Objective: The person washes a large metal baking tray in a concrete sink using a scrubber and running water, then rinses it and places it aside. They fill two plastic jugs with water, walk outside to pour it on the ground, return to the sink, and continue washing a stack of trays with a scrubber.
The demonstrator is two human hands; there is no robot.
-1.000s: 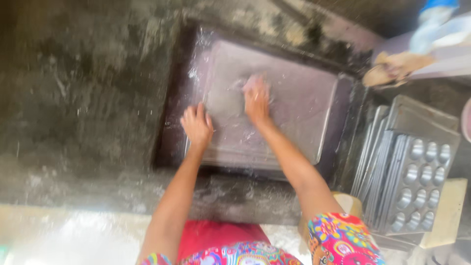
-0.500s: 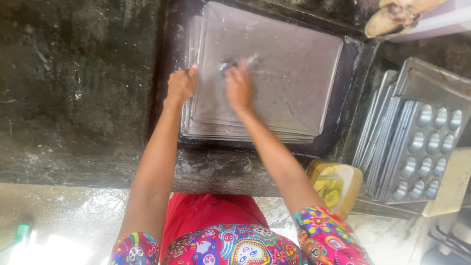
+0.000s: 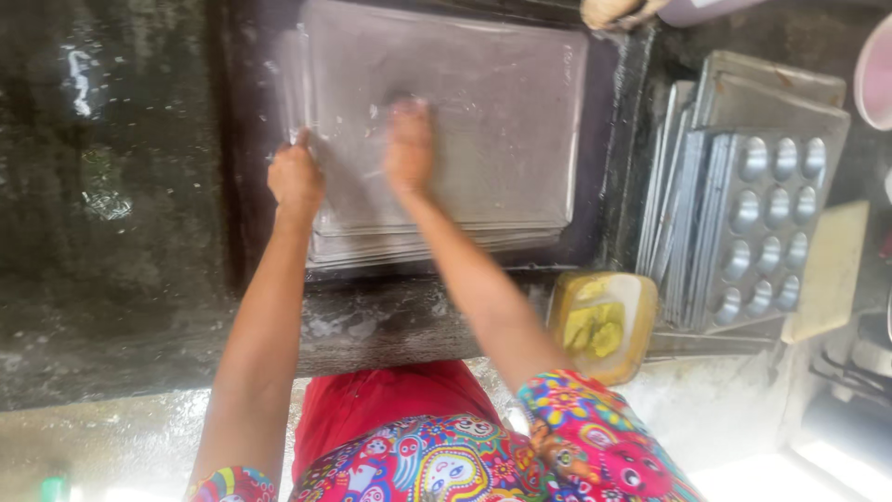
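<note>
Fingers [image 3: 299, 160] of left hand [image 3: 295, 178] curled over the near-left edge of the flat grey metal baking tray [image 3: 483, 112], steadying it atop the stack in the dark sink [image 3: 609, 139], while right hand [image 3: 409, 149] pressed flat, blurred, fingers seemingly together.

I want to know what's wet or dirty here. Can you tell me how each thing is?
Left hand: gripping the tray's left edge.
Right hand: pressed flat on the tray, blurred.
Tray: wet, topmost of a stack.
Muffin tin: empty, leaning on other tins.
Yellow tub: open, yellowish lumps inside.
</note>
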